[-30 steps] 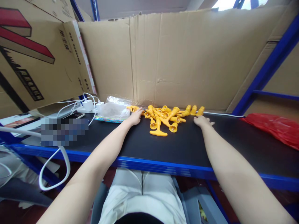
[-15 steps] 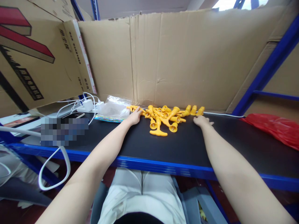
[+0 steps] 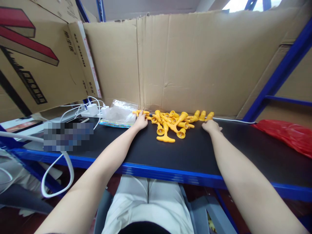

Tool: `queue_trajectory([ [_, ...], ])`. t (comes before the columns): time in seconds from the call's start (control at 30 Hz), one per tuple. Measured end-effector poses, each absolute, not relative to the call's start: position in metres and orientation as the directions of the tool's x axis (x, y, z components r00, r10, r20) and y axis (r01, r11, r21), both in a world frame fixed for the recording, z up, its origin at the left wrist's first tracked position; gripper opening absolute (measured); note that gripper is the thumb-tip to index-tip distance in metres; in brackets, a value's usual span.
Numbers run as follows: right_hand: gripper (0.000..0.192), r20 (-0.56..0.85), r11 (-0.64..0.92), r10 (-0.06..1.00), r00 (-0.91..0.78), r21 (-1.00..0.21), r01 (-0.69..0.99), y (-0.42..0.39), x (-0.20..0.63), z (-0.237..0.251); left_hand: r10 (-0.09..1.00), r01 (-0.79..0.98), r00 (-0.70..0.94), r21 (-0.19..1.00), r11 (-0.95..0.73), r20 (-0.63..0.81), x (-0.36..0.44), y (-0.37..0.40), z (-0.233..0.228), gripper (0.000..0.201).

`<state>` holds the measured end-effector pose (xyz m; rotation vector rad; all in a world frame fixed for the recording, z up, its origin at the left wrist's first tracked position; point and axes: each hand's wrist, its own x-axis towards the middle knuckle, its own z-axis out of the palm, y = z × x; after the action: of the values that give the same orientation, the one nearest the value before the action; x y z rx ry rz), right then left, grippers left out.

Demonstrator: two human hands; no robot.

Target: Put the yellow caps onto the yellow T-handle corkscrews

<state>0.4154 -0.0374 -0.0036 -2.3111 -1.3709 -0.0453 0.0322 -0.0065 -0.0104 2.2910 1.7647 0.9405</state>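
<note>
Both arms reach forward over the black tabletop [image 3: 195,152] with its blue front edge. The left hand [image 3: 140,122] lies palm down, fingers loosely extended rather than closed, its fingertips touching the leftmost pieces of a heap of small yellow plastic trumpet-shaped parts [image 3: 172,122]; it grips nothing that can be seen. The right hand [image 3: 211,125] rests flat and open on the tabletop just to the right of the heap, close to the rightmost pieces, and holds nothing.

The heap lies between the two hands, slightly beyond their fingertips, against the brown corrugated cardboard wall [image 3: 195,61]. The parts lie jumbled, long axes pointing many ways. The nearest one, a yellow T-handled part [image 3: 165,136], lies with its long axis running away from the person, crossbar toward the person and flared mouth toward the heap.

Left of the left hand lies a clear crinkled plastic bag [image 3: 119,113], and beyond it white chargers with cables [image 3: 92,110]. Well right of the right hand lies a red plastic bag [image 3: 287,133].
</note>
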Motion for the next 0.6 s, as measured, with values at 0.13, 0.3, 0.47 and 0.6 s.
queue_trajectory([
  [0.13, 0.036, 0.262, -0.389, 0.815, 0.517, -0.413, 0.823, -0.04, 0.409, 0.003, 0.897, 0.828, 0.154, 0.441, -0.347, 0.415, 0.029, -0.005, -0.01, 0.038],
  [0.3, 0.033, 0.36, -0.144, 0.887, 0.29, -0.381, 0.913, -0.036, 0.395, 0.01, 0.87, 0.869, 0.271, 0.284, -0.406, 0.412, 0.029, -0.009, -0.012, 0.038],
  [0.47, 0.037, 0.358, 0.014, 0.929, 0.09, -0.277, 0.961, -0.031, 0.382, 0.011, 0.891, 0.903, 0.257, 0.234, -0.359, 0.375, 0.033, -0.017, -0.012, 0.044],
  [0.6, 0.039, 0.334, 0.046, 0.942, 0.033, -0.227, 0.973, -0.028, 0.38, 0.009, 0.918, 0.921, 0.2, 0.253, -0.295, 0.342, 0.034, -0.026, -0.005, 0.047],
])
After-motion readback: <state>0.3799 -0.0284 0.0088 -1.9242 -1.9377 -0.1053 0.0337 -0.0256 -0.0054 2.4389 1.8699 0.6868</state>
